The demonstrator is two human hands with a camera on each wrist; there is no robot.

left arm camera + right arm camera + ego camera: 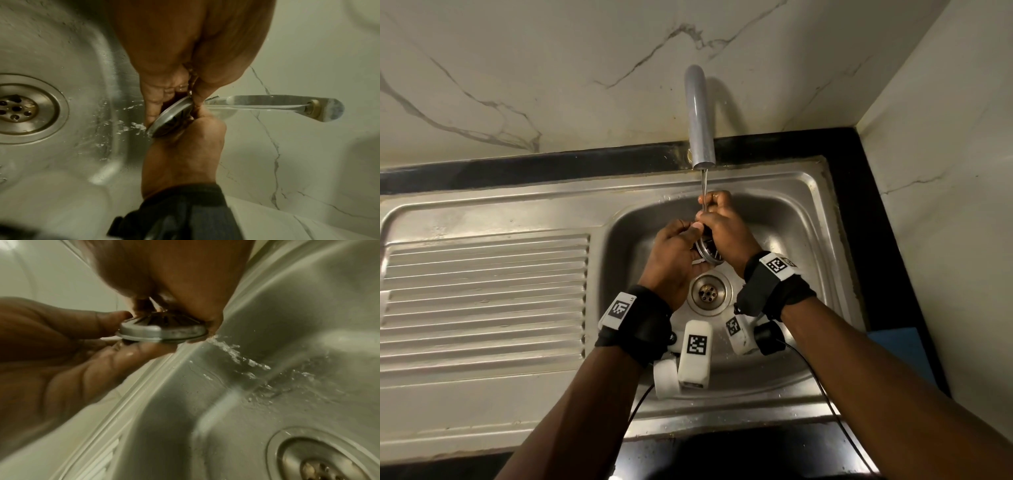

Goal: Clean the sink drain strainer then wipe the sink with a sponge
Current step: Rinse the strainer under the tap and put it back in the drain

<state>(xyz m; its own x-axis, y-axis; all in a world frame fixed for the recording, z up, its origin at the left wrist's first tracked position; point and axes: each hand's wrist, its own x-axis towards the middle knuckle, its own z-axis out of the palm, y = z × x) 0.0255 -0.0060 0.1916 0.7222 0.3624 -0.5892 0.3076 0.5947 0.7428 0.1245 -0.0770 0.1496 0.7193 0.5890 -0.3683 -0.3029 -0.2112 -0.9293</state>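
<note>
A round metal drain strainer (709, 254) is held tilted over the sink basin (784, 219), under a thin stream of water from the grey tap (700, 116). My left hand (690, 236) grips its rim from the left, thumb on top and fingers beneath. My right hand (714, 212) curls round the strainer from the right, its fingers on the slotted underside. In the left wrist view the strainer (170, 116) sits between the left hand (170, 91) and the right hand (185, 146). In the right wrist view water runs off the strainer (162, 331).
The open drain hole (709, 291) lies below the hands in the basin. A ribbed draining board (486, 291) lies to the left. A blue sponge (897, 342) rests on the black counter at the right. Marble walls stand behind and to the right.
</note>
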